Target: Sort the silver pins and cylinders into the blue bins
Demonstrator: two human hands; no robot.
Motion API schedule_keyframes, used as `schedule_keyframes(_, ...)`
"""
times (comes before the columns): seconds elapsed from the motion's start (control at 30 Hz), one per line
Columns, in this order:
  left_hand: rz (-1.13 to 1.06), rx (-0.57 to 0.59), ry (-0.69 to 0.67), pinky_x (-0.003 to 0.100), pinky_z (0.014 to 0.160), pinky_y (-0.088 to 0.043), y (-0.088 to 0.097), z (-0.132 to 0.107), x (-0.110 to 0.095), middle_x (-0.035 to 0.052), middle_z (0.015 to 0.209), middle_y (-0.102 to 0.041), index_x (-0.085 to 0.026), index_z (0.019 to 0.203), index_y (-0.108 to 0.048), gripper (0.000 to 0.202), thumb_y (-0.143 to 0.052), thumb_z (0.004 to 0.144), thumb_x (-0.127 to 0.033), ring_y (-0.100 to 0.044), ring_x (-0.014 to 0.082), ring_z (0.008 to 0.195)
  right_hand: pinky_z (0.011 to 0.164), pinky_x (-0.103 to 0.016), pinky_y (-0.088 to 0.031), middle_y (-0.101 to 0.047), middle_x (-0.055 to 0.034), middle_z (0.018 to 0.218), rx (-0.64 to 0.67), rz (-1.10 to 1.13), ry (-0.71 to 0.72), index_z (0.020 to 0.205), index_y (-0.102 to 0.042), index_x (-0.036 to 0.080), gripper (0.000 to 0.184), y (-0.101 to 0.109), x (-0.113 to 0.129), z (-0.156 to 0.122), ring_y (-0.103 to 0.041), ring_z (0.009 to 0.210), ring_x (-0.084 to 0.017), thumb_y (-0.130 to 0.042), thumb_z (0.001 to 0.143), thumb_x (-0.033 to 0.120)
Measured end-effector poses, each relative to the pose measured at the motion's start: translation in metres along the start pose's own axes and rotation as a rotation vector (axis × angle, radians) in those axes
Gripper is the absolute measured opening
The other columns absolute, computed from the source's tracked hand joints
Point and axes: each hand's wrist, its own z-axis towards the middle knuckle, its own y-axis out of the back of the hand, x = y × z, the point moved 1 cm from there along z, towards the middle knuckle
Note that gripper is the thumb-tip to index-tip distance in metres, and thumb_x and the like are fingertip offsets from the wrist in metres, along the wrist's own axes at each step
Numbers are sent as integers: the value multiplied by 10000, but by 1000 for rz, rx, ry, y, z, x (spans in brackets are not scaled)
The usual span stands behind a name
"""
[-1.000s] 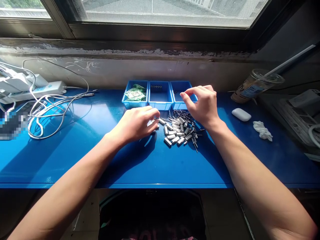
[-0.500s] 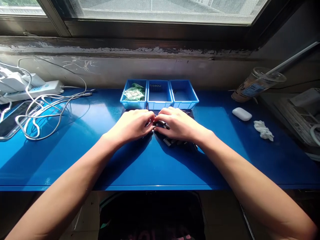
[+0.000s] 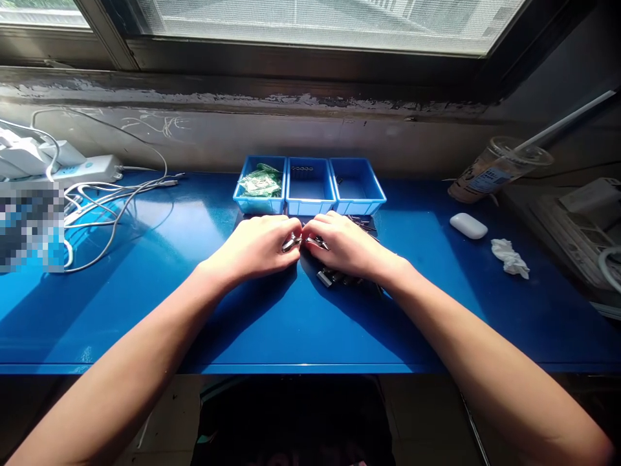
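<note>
Left hand (image 3: 257, 246): fingers closed on a metal piece (image 3: 291, 243), above the middle of the worktop (image 3: 310, 330). Right hand (image 3: 347, 246): fingers pinched together just beside the left's; cannot tell whether they grip anything. Metal parts (image 3: 325, 278): loose heap, mostly hidden by right hand. Blue bins (image 3: 310, 207), three: row near far edge; leftmost holds green packets (image 3: 262, 181). Power strip (image 3: 92, 171), white cables (image 3: 123, 194): far left corner. Drink cup (image 3: 485, 173), white case (image 3: 468, 226), crumpled tissue (image 3: 509, 257): towards right edge.
</note>
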Motion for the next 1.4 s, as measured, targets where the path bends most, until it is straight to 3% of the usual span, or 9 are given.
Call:
schedule_keyframes(0.2,9,-2,-28,301,678,-468,-3,1,3,34,1018,-737,-221,1042,-668,165,-579,957,-330,-704,234,900,837,-393,-494,-746,-112,1034,-13,-20,-34,1035,-729,137,144,-1,1,1,-632,963,-279,-647,917,138)
schedule_keyframes(0.3,27,-17,-27,304,656,-449,-3,1,2,43,1018,-736,-216,1048,-673,185,-573,972,-352,-702,242,878,881,-408,-481,-753,-101,1052,-96,1,-34,1038,-741,159,166,0,0,0,-660,995,-279,-677,887,131)
schedule_keyframes(0.5,-81,-243,-40,289,642,-443,1,-1,0,24,936,-730,-209,1010,-699,181,-673,920,-364,-666,192,766,759,-332,-516,-734,-39,918,-395,233,2,959,-705,181,113,11,5,0,-681,809,-186,-678,868,120)
schedule_keyframes(0.6,-141,-301,-93,282,657,-462,-1,0,-1,26,936,-738,-204,1021,-714,198,-704,909,-368,-662,177,753,726,-321,-559,-735,-24,918,-462,414,-62,934,-689,198,62,16,11,0,-700,785,-175,-686,880,169)
schedule_keyframes(0.87,-147,-415,-137,282,653,-456,-7,4,1,33,819,-716,-176,916,-713,188,-625,973,-332,-619,158,682,792,-365,-636,-759,-24,964,-414,748,-192,951,-703,224,103,16,12,0,-743,884,-210,-737,890,300)
schedule_keyframes(1.03,-161,-467,-139,277,647,-439,-7,3,1,12,759,-660,-171,843,-664,175,-643,937,-316,-576,149,665,784,-355,-607,-745,-19,914,-391,707,-186,918,-701,213,195,18,12,0,-717,850,-198,-794,879,380)
schedule_keyframes(1.4,-134,-458,-95,272,637,-423,-7,3,-2,13,764,-648,-175,834,-628,143,-666,910,-289,-554,147,660,802,-363,-596,-723,-16,928,-395,713,-193,921,-648,218,322,14,11,2,-699,858,-196,-840,845,465)
